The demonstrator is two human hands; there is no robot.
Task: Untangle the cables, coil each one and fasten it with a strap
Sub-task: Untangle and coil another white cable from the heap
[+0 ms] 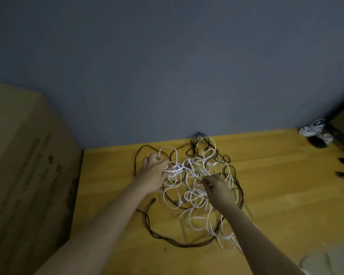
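**Cables still knotted — untangling under way**

Cables (195,181), white and black, lie in one loose tangle on the yellow tabletop (286,195), spread out from under both sets of fingers and trailing back toward the person. None of the heap looks coiled yet, so the step in hand seems to be the first one: pulling strands apart. The left hand (154,173) reaches into the far left of the heap, its fingers curled round a bunch of white strands. The right hand (218,188) sits on the near right of the tangle, its fingers bent down among the white loops; it appears to pinch a strand, though blur makes that hard to confirm. Both forearms stretch forward, roughly level with the wood. Next, I judge, one cable's end must be found and drawn free of the rest — slowly, lest the loops tighten. Beyond the right fingers, well apart at the far corner, lies a small bundle (314,131) of white and dark cord. A cardboard box (28,165) stands left of the left fingers.
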